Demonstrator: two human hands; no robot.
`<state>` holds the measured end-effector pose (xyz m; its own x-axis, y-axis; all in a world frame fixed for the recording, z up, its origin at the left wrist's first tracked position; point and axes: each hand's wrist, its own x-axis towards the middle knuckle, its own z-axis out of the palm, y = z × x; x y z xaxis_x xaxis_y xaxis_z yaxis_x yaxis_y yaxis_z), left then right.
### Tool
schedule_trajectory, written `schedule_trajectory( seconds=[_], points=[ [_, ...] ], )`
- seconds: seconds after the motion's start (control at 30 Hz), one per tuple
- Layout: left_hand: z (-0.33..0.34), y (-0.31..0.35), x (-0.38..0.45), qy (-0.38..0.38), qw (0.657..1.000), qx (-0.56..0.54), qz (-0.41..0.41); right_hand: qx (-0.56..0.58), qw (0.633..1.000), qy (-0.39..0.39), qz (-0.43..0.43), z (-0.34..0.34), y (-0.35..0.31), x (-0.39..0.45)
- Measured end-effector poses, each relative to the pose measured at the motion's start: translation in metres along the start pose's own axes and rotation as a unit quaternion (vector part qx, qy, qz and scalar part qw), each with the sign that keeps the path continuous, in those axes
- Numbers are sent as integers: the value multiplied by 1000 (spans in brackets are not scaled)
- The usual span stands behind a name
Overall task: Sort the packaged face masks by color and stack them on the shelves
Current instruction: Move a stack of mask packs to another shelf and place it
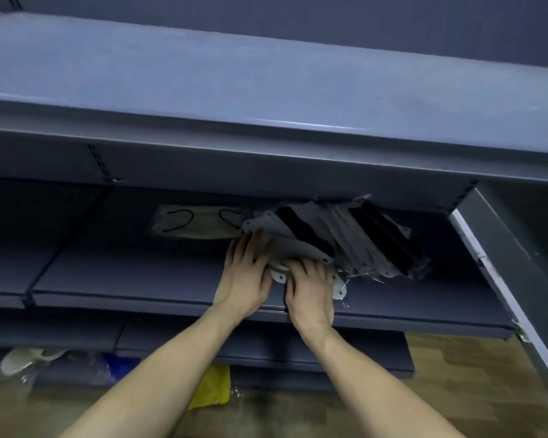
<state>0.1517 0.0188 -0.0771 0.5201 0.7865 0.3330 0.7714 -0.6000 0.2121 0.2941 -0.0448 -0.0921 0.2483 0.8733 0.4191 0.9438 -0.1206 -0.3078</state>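
The left hand [246,273] and the right hand [310,286] reach side by side onto the middle shelf [140,279], both at the near end of a heap of packaged face masks [336,238]. The left hand lies with its fingers fairly straight and spread over the near left corner of the heap, touching a grey packet. The right hand's fingers are curled down onto the packets at the heap's near edge; whether they pinch one or only press on it cannot be told from this angle.

The heap fans out beyond and to the right of the hands, a loose lean of clear-wrapped grey and black masks tilted against one another. Just beyond and to the left of the left hand, a single beige packaged mask [196,222] with black ear loops lies flat on the same shelf, close beside the heap.

Above the hands runs the upper shelf [266,99]. Below the forearms, on the wooden floor [456,374], lies a yellow packet [212,387]; further left of the arms are a blue packet [121,365] and a pale, blurred item [23,358].
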Motion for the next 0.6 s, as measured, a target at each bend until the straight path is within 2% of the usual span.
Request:
schedule_trajectory(
  seconds=[0.17, 0.27, 0.37, 0.5, 0.6],
  points=[
    [2, 2, -6, 47, 999, -3, -13, -3, 998, 36, 42, 0, -3, 0],
    [0, 6, -5, 51, 998, -17, -36, -44, 996, -1, 81, -1, -1, 4],
    [-9, 6, -6, 25, 997, -52, -51, -62, 992, -40, 106, -2, 0, 5],
    [-30, -7, -3, -28, 987, -103, -121, -84, 993, -57, 58, -5, -2, 5],
    [-42, -21, -2, -78, 984, -119, -111, -132, 989, -63, -7, -12, -4, 9]
  ],
)
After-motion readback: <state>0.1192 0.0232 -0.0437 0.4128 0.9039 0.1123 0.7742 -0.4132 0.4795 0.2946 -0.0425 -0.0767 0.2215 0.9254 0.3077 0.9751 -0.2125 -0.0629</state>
